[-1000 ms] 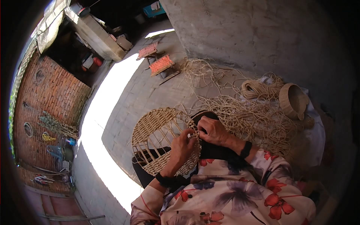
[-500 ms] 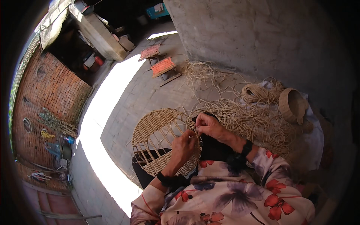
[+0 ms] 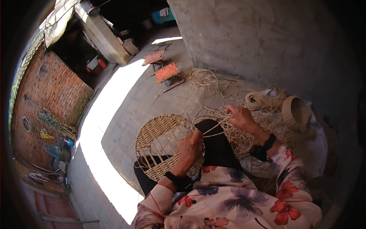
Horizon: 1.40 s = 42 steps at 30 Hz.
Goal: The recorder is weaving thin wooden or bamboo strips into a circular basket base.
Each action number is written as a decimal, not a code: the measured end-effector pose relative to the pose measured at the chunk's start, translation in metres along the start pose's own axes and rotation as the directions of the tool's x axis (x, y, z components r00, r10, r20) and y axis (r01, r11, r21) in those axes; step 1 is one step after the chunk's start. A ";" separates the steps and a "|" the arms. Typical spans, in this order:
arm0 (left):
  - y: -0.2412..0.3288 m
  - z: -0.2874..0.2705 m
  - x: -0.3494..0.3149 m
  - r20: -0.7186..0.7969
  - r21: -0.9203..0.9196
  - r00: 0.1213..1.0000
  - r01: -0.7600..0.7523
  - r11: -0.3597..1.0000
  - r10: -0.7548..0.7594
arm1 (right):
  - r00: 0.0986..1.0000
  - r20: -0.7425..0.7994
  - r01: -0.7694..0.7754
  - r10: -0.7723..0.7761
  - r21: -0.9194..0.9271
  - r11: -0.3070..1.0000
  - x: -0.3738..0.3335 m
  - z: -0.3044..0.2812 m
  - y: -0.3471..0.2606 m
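Across my lap lies a rounded woven cord panel (image 3: 154,131), tightly woven at its far and near ends, with an open middle crossed by spaced bars. My left hand (image 3: 190,148) is closed at the panel's right side, fingers pinching a tan cord (image 3: 214,129) against it; the fingertips are partly hidden. From there the cord runs in a couple of strands up to my right hand (image 3: 241,117), raised to the right and closed around it. The panel's right rim is partly covered by my left hand.
A tangled heap of tan cord (image 3: 244,143) spreads to my right. Beyond it sit a coiled cord bundle (image 3: 261,100) and a round woven basket (image 3: 295,113) on white cloth (image 3: 320,145). Low stools with orange woven seats (image 3: 167,71) stand ahead. A concrete wall (image 3: 267,42) rises at right.
My right hand has moved away from the left, outward to the right, drawing the cord out between them. My left hand stays at the panel's right side.
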<state>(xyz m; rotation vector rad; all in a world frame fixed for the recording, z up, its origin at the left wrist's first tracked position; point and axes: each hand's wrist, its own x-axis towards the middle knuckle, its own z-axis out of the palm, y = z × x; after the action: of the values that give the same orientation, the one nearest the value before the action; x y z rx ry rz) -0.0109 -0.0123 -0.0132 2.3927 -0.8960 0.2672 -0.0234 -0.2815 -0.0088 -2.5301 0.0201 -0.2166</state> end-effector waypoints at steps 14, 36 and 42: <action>0.003 -0.006 0.003 -0.028 -0.130 0.989 0.137 0.982 -0.142 | 0.910 -0.118 -0.402 0.397 -0.483 0.778 -0.059 -0.032 0.209; -0.031 -0.033 0.009 0.308 -0.414 0.861 0.504 0.758 -0.405 | 0.936 0.169 0.325 -0.307 -0.087 0.942 -0.041 0.083 -0.112; -0.019 -0.034 -0.004 0.100 -0.190 0.960 0.275 0.942 -0.260 | 0.951 0.079 0.299 -0.299 0.013 0.954 -0.041 0.090 -0.097</action>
<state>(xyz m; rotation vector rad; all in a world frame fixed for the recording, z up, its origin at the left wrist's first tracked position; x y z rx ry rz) -0.0014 0.0212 0.0049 2.3099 -0.5862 -0.0178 -0.0525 -0.1480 -0.0332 -2.5300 -0.3976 -0.2342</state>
